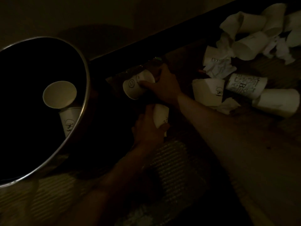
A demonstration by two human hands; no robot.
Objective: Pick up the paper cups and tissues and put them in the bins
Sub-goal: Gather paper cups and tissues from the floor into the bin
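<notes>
Both hands carry a paper cup between the bin and the litter pile. The right hand (164, 86) wraps a smiley-face cup (137, 85) lying on its side, fingers (146, 84) curled round the wall with the base pointing to nine o'clock, toward the bin. The left hand (146, 128) closes round a second cup (161, 115) just below, thumb on one side and fingers on the other.

These cups look light, thin-walled and easy to crush, so a gentle wrap round the middle of the wall should do; pinching the rim would likely buckle it. The tissues (219, 67) are soft and crumpled, likely weightless in the hand, best gathered in a loose bunch.

The bin (84, 88), round with a metal rim, sits at nine o'clock and already holds two cups (59, 94). The remaining pile of cups (249, 44) and tissues lies at one to three o'clock on a dark wooden floor (187, 62) along a wall. A ribbed mat (175, 168) lies at six o'clock. The room is very dim, so small detail is hard to read.
</notes>
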